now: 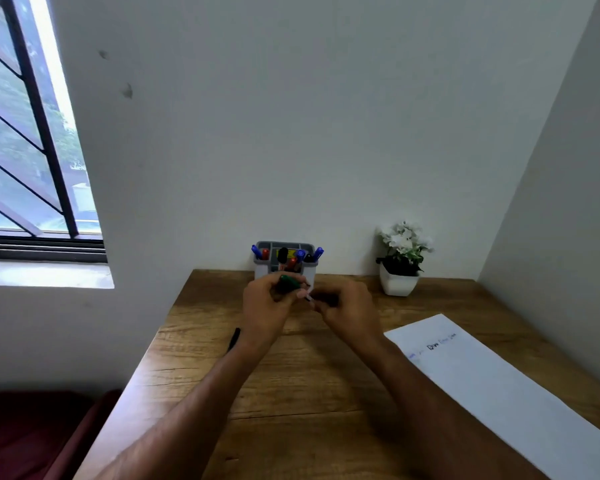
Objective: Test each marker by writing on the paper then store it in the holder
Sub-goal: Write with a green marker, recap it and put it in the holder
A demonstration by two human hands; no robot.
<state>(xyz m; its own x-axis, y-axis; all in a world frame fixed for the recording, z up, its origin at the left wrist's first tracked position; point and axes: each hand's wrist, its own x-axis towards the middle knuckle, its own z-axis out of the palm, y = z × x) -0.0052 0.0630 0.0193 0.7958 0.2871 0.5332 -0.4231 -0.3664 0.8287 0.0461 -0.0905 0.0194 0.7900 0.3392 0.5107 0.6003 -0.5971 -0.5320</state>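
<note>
Both forearms meet mid-counter [257,393]: left hand [267,306] grips the green cap [288,284], right hand [347,308] grasps the marker [321,298], probably recapping before the holder [284,259].

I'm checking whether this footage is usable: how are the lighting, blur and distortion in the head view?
Head view: daylight from the window at left, slightly blown out; the hands and green marker are soft; writing on the paper is too blurred to read; wide-angle bending tilts the walls and desk edges.

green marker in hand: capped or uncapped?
Uncapped. The left hand holds the green cap, the right hand grips the marker body, its tip bared between them.
</note>
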